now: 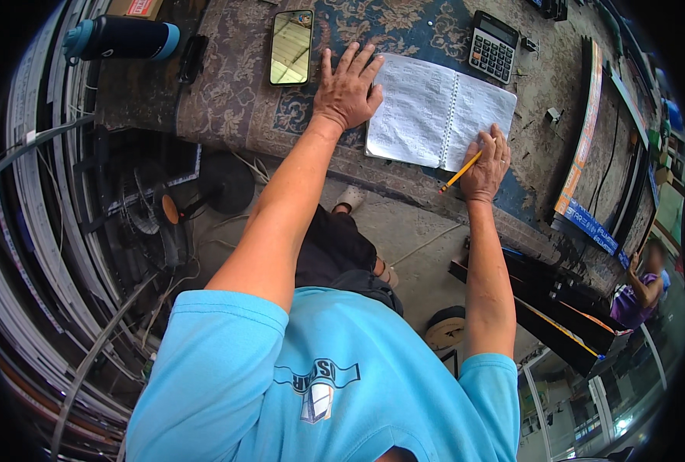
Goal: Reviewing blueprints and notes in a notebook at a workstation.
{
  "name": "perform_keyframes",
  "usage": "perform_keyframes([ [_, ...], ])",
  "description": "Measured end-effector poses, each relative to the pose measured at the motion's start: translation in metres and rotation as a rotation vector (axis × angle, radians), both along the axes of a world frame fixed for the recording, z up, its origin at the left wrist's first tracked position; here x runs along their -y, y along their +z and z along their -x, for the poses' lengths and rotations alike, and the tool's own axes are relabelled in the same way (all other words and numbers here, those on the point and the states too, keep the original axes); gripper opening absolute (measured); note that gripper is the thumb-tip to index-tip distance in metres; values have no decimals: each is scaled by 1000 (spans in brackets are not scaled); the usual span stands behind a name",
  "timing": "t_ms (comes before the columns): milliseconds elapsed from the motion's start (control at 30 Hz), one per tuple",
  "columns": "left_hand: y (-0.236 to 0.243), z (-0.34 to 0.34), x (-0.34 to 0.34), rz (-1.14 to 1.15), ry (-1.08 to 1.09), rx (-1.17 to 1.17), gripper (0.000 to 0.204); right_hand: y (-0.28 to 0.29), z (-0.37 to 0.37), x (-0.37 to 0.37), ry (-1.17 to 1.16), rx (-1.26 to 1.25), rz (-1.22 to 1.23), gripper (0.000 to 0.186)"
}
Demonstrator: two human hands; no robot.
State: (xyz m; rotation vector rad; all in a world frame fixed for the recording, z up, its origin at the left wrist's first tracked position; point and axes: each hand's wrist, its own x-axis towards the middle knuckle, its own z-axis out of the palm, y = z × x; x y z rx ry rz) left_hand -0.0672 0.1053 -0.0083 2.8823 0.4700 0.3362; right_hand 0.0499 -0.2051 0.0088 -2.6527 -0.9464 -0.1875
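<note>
1. Notebook (412, 112): open on worktop (261, 115).
2. Right grip (486, 165): at notebook's near right corner, fingers narrow, holding pencil (459, 172).
3. Pencil: leftward from right grip, long axis slanting past notebook's near edge.
4. Left grip (345, 91): spread flat at notebook's left edge, farther from pencil.

Notebook (410, 108) writing too small to read, co-worker's head (654, 255) blurred
</note>
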Motion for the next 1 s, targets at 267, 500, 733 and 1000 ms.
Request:
perform_keyframes([
  [267, 0, 0, 1, -5, -5, 12, 58, -1, -1, 1, -5, 10, -9, 28],
  [500, -1, -1, 1, -6, -2, 16, 59, 0, 0, 1, -8, 18, -7, 28],
  [733, -2, -1, 1, 3, 0, 17, 59, -1, 0, 1, -7, 15, -25, 28],
  [1000, -1, 0, 0, -10, 1, 7, 59, -2, -1, 1, -5, 16, -7, 29],
])
